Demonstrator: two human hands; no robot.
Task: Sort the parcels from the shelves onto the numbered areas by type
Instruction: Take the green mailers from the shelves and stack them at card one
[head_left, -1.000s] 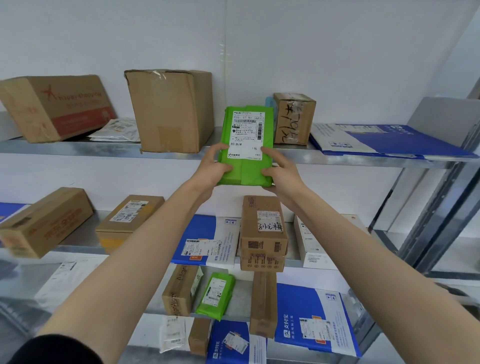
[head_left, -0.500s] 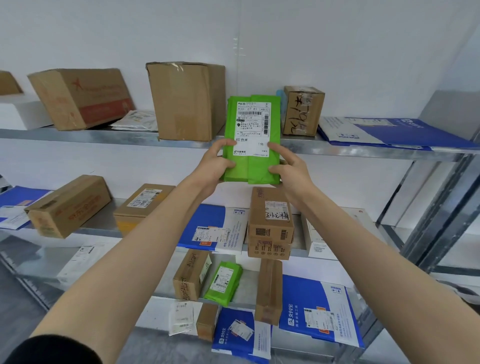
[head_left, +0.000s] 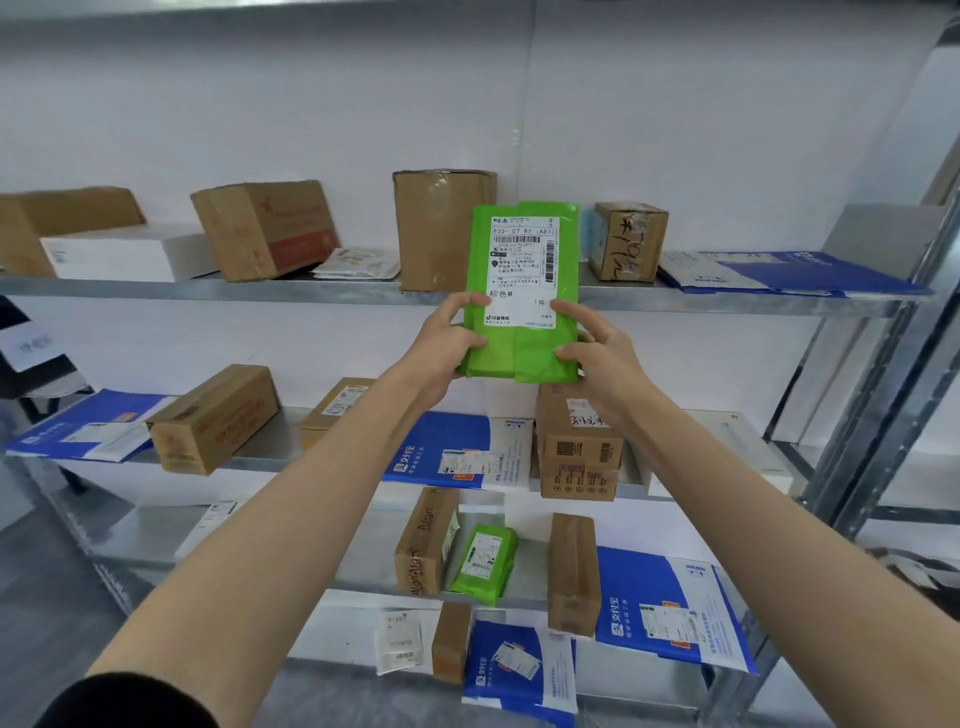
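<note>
You are holding the green poly-bag parcel (head_left: 522, 270) upright in front of the top shelf (head_left: 208, 288), with its white shipping label facing you. Your left hand (head_left: 447, 343) grips the lower left edge, thumb across the front and fingers curled behind. Your right hand (head_left: 597, 353) grips the lower right edge the same way, its thumb lying on the bottom corner of the label. The parcel's bottom edge hangs below the shelf's front lip; you cannot tell from here whether its back touches the shelf.

At the parcel's nine o'clock a tall cardboard box (head_left: 441, 228) stands on the top shelf, just beside it. At three o'clock sits a small taped box with black handwriting (head_left: 628, 241), and further that way a blue and white mailer (head_left: 779, 273) lies flat.

At the parcel's six o'clock two stacked cartons (head_left: 576, 457) stand on the middle shelf, their top partly behind your right wrist, with a blue Alipay mailer (head_left: 457, 452) at their nine o'clock. One shelf lower, also at six o'clock, a smaller green parcel (head_left: 483, 564) lies between two brown cartons.
</note>
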